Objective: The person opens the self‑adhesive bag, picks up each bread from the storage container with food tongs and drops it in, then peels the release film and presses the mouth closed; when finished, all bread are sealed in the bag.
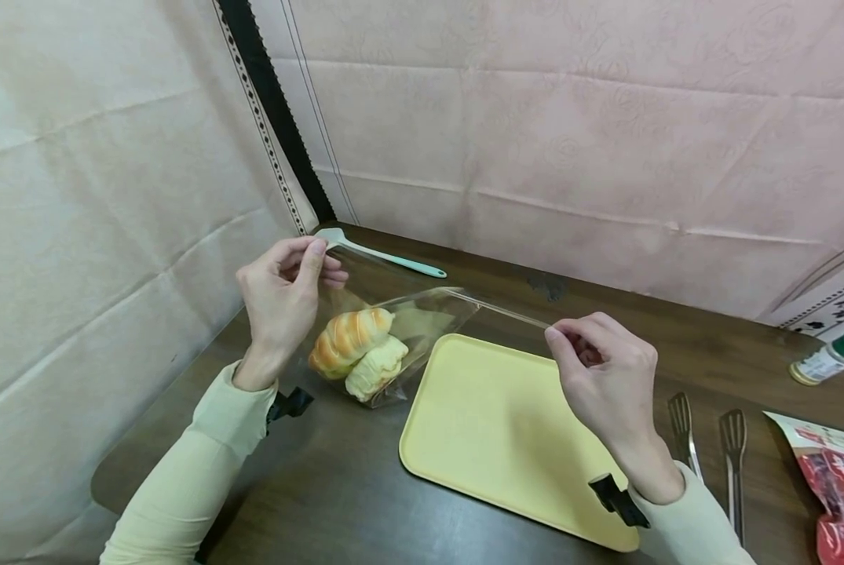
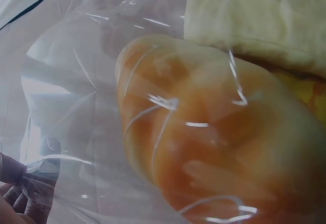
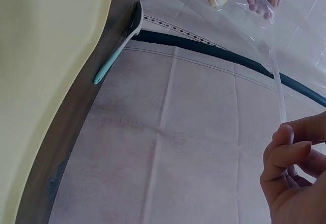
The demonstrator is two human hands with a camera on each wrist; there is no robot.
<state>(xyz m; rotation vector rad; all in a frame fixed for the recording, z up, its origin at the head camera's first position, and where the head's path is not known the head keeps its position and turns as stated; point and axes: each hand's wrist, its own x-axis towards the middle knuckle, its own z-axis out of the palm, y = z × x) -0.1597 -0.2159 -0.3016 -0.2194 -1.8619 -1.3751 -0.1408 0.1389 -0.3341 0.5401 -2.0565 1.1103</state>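
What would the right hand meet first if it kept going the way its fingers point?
Probably the clear bag it already pinches, then the bread rolls inside; the left hand lies beyond, though depth is unclear.

The head view looks forward and down over the table (image 1: 337, 486). The left wrist view sits almost against the clear bag (image 2: 76, 81), its bread roll (image 2: 214, 147) toward 3 o'clock. The right wrist view looks far across, sharing that bag (image 3: 239, 10) at 12 o'clock.

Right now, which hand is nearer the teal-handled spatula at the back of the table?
Left. The left hand pinches the clear bag just in front of the spatula, by its pale head. The right hand holds the bag's other end, farther away over the yellow tray.
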